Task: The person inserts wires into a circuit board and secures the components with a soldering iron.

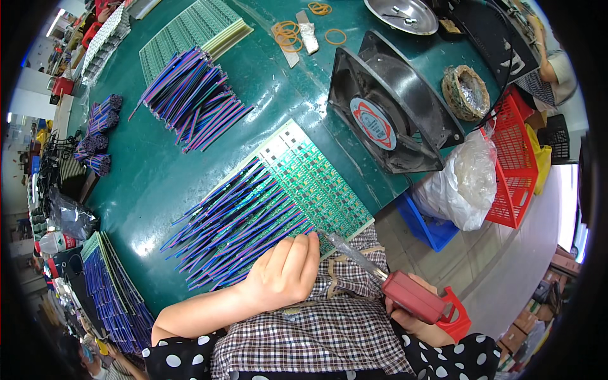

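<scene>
A green circuit board panel (323,183) lies on the table in front of me. Rows of blue, black and pink wires (240,221) stretch from it toward the left. My left hand (285,269) is closed at the panel's near edge, thumb and finger pinched together at the wire ends; what sits between the fingertips is too small to make out. My right hand (400,315) grips a red-handled soldering gun (411,297). Its metal barrel slants up to the left, its tip at the panel's edge close to my left fingertips.
Beyond the panel lie a loose wire pile (196,101) and stacked circuit boards (190,35). A black fan (386,107) stands to the right, near a metal dish (405,16) and a round holder (465,93). Wired boards (114,294) sit at left; red crates (513,164) stand right.
</scene>
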The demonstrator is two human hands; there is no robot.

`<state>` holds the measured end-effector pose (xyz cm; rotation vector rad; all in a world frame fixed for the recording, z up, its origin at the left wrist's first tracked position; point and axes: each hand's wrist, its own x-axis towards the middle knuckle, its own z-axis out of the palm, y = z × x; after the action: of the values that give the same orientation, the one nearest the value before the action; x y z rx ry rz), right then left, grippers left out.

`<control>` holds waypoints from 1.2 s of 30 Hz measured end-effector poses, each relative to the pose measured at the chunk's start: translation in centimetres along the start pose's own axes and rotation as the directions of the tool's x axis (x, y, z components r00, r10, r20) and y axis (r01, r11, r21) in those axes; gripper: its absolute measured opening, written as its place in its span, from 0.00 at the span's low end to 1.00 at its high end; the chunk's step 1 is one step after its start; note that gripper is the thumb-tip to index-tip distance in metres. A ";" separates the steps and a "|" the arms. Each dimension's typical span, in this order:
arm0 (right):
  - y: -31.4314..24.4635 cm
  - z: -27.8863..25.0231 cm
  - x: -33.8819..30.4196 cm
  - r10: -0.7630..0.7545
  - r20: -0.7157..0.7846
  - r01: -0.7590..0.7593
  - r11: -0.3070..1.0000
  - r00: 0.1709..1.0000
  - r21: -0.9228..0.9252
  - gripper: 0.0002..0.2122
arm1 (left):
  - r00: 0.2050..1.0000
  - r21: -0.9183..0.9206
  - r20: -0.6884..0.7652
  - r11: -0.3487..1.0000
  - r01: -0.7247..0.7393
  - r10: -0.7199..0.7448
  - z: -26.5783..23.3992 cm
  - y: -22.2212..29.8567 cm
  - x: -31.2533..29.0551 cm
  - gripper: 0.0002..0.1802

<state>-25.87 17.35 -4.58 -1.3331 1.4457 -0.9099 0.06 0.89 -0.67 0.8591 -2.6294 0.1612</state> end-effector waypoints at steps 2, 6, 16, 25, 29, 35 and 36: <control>-0.4 0.1 0.7 -0.197 -0.024 0.194 0.978 0.980 -0.081 0.32 | 1.000 -0.005 0.003 1.000 0.000 0.000 0.0 0.0 0.0 0.17; -0.4 -0.3 -0.1 -0.054 -0.035 0.056 0.996 0.998 0.074 0.32 | 1.000 -0.004 0.012 1.000 -0.003 0.003 0.0 0.1 0.0 0.17; -0.3 0.0 0.3 -0.087 -0.041 0.087 0.996 0.995 0.002 0.31 | 0.999 0.067 0.016 0.997 -0.033 0.032 0.0 0.2 -0.1 0.14; -0.5 -0.3 -0.1 -0.065 -0.025 0.067 0.995 0.998 0.078 0.31 | 0.991 0.143 0.059 0.981 -0.130 0.122 -0.2 0.0 0.3 0.10; -0.9 -0.5 -0.6 0.083 -0.018 -0.077 0.966 0.996 0.245 0.31 | 0.989 0.143 0.065 0.980 -0.142 0.134 -0.2 0.0 0.3 0.10; 0.3 -0.4 -0.5 -0.053 -0.023 0.053 0.999 0.998 -0.009 0.32 | 0.987 0.133 0.070 0.979 -0.153 0.145 -0.1 0.1 0.3 0.10; 0.3 -0.2 -0.6 -0.053 -0.023 0.053 0.999 0.998 -0.009 0.32 | 0.986 0.138 0.068 0.977 -0.163 0.155 -0.1 0.1 0.4 0.09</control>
<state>-26.20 17.94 -4.69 -1.3763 1.4393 -0.9582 -0.20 0.77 -0.43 0.7066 -2.7669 0.3774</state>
